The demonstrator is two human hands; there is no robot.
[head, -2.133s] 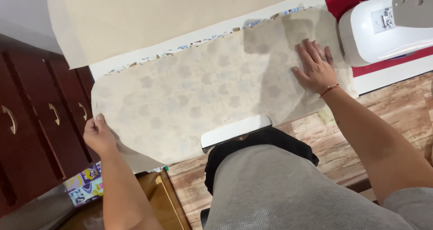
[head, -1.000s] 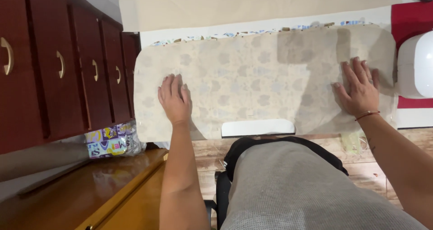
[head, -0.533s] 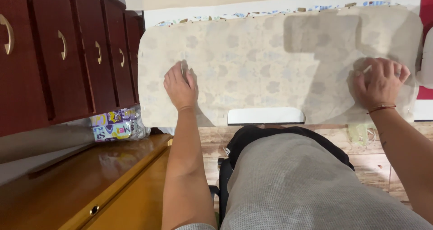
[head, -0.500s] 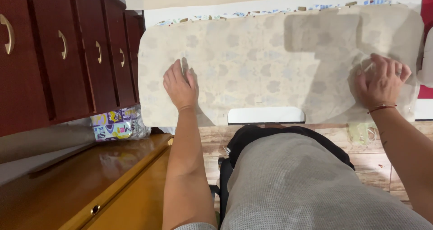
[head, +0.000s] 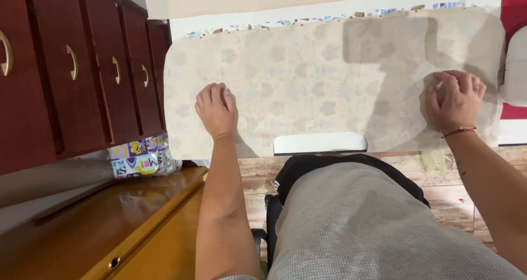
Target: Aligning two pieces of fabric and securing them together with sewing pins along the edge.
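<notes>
Two bare hands press on a pale beige piece of fabric with a faint blotchy print, which is spread over the white table in front of the seated person. The left hand lies palm-down near the cloth's left end, fingers together and gripping nothing. The right hand rests near the right end with its fingers curled, seeming to pinch at the cloth, though I cannot tell whether it truly holds a fold. A white sewing machine stands just beside that hand. Dark red wooden drawers with brass handles stand to the left. To flatten the cloth well, I judge both palms should stay flat and slide outward evenly, so no crease bunches between them.
</notes>
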